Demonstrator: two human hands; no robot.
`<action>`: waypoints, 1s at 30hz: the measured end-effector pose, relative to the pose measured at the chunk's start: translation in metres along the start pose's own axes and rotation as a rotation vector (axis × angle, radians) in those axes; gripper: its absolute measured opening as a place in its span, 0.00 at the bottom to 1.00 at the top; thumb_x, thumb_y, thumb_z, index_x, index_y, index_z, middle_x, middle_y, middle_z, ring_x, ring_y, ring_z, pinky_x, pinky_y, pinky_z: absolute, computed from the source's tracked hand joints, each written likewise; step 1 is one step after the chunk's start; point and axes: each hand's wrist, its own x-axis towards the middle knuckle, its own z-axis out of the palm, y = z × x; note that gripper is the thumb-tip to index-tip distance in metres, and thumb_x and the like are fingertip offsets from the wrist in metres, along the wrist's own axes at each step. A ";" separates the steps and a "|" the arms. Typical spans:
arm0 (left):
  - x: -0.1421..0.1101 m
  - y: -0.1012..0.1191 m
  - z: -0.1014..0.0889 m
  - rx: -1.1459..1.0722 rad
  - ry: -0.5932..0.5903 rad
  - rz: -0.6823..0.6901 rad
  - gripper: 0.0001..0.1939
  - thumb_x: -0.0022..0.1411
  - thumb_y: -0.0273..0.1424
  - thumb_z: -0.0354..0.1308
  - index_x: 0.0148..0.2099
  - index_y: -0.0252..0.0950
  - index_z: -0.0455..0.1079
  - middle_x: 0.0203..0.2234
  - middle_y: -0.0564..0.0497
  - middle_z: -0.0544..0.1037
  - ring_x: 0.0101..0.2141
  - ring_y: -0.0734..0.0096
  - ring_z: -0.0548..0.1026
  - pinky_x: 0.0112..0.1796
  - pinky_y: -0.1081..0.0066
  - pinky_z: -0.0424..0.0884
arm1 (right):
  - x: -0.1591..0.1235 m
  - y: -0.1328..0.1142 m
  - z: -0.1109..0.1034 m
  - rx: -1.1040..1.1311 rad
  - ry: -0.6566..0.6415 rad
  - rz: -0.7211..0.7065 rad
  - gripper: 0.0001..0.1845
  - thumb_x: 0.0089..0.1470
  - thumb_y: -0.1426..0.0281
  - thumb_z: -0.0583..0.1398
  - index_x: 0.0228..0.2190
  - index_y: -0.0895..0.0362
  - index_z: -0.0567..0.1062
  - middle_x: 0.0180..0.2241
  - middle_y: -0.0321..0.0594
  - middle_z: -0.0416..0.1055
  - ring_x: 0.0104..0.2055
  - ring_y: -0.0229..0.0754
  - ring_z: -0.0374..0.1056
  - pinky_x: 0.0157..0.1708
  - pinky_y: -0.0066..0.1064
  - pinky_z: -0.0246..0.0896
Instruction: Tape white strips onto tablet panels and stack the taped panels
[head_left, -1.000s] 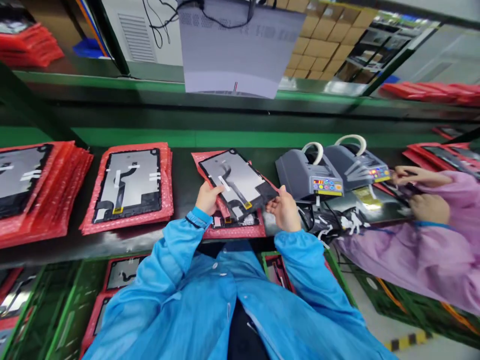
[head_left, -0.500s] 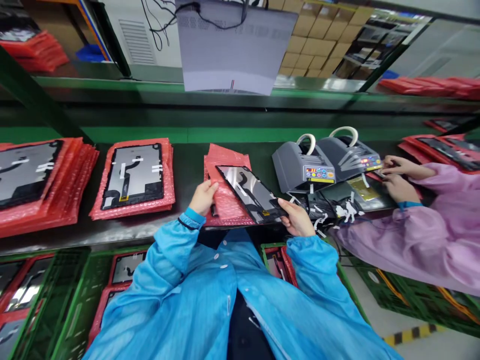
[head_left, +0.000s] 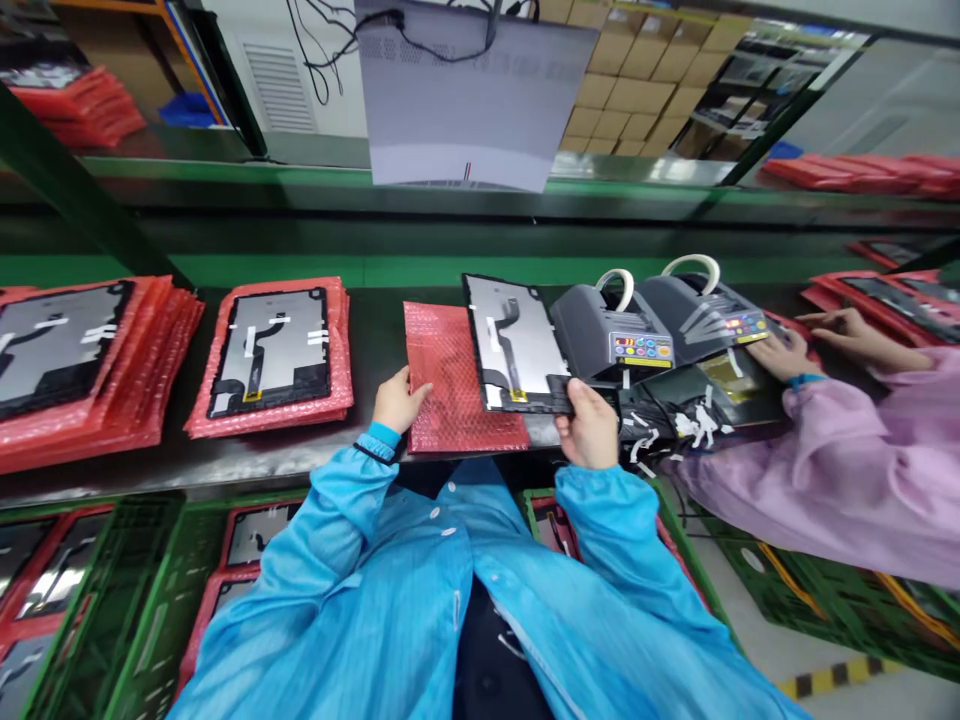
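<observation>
Hands are held well apart; the right hand is clamped on the lower edge of a tablet screen, just beside a tape dispenser; the left hand is rested open at the edge of a red bubble pouch on the bench.

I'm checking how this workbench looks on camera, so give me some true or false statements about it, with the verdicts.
The right hand holds a thin black-edged display panel by its lower edge. True.
The left hand grips that panel too. False: it lies at the edge of a red bubble-wrap bag, apart from the panel.
Two grey tape dispensers stand right of the panel. True.
The nearby worker wears a blue smock. False: a lilac smock.
</observation>
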 end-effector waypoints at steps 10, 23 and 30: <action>0.005 -0.016 0.012 0.278 -0.061 -0.004 0.24 0.65 0.31 0.45 0.62 0.32 0.62 0.38 0.37 0.81 0.42 0.52 0.79 0.43 0.62 0.70 | 0.001 0.045 0.019 -0.720 -0.287 -0.069 0.19 0.45 0.51 0.62 0.29 0.55 0.74 0.14 0.35 0.67 0.16 0.40 0.65 0.17 0.30 0.56; 0.034 -0.007 -0.018 0.282 0.113 0.645 0.16 0.66 0.38 0.49 0.39 0.36 0.75 0.39 0.48 0.77 0.46 0.56 0.69 0.54 0.55 0.62 | 0.061 -0.009 -0.077 -0.124 0.332 0.044 0.20 0.44 0.55 0.66 0.22 0.58 0.69 0.18 0.33 0.68 0.17 0.30 0.60 0.17 0.22 0.55; 0.061 -0.010 -0.005 0.278 -0.211 0.810 0.15 0.65 0.35 0.50 0.47 0.41 0.77 0.49 0.48 0.78 0.57 0.53 0.61 0.55 0.48 0.56 | 0.056 -0.011 -0.043 -0.225 0.261 -0.383 0.19 0.43 0.56 0.67 0.23 0.57 0.68 0.17 0.29 0.63 0.18 0.29 0.57 0.18 0.21 0.51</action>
